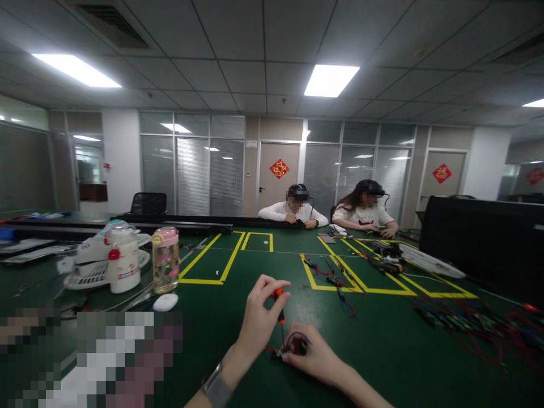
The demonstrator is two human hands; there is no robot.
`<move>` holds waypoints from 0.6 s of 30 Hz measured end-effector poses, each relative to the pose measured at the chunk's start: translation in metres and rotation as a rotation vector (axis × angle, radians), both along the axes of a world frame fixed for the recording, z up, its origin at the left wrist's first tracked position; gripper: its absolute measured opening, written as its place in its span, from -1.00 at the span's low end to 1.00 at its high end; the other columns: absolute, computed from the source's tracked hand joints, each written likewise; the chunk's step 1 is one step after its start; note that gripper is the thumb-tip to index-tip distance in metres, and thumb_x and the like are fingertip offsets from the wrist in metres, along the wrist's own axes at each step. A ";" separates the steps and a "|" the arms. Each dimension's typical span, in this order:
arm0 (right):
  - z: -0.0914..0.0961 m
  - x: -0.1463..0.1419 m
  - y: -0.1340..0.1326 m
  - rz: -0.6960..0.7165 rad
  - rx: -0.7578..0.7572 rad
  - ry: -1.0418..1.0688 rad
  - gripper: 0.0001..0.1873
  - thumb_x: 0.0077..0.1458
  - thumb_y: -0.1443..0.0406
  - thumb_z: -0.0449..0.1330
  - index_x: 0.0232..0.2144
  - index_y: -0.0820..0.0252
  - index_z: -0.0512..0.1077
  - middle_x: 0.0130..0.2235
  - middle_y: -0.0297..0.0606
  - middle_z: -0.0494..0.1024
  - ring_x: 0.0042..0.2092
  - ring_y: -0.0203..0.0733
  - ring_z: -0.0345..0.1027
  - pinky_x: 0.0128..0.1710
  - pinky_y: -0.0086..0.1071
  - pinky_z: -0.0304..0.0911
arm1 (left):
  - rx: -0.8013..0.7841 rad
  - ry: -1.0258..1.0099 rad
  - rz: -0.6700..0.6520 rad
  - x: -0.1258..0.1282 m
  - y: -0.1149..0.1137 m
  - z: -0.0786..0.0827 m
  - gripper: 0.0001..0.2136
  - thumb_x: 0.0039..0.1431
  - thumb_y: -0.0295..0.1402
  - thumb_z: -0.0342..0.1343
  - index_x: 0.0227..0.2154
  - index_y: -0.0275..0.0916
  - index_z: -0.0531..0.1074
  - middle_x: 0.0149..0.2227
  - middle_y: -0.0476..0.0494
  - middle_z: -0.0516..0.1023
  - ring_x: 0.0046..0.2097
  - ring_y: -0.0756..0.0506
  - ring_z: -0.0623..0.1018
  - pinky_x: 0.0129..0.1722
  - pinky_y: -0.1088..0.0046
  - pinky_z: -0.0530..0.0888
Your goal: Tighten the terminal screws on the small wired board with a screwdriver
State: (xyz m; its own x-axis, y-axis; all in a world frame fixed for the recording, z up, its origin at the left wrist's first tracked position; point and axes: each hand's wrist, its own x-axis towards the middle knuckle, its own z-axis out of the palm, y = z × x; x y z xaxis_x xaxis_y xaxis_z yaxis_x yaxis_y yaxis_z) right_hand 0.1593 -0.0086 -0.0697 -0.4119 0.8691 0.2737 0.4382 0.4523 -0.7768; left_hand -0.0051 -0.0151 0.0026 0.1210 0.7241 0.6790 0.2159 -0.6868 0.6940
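My left hand (260, 314) is closed on a small screwdriver (281, 313) with an orange and black handle. Its thin shaft points down, nearly upright, and its tip meets a small green part with wires (277, 355). My right hand (317, 354) is closed around that part, low over the green table (255, 385). A dark purple wire (295, 335) loops up between the right thumb and fingers, and a red wire sticks out on the left. The exact kind of the small part cannot be made out.
Bundles of red and black wires (471, 323) lie at right, more wires (334, 272) inside yellow tape outlines. A white bottle (123, 266), a pink-lidded bottle (166, 266) and a white oval case (165, 302) stand left. Two people (297, 212) sit across the table.
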 end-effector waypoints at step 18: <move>-0.006 0.007 0.005 0.002 0.053 -0.072 -0.86 -0.11 0.35 0.31 -0.41 0.28 0.51 -0.42 -0.28 0.48 -0.40 -0.26 0.29 -0.38 -0.42 0.21 | -0.138 -0.070 -0.252 -0.001 0.006 0.000 -0.67 0.32 -0.31 -0.07 0.08 -0.20 0.39 -0.05 -0.21 0.49 -0.10 -0.10 0.54 -0.12 0.35 0.50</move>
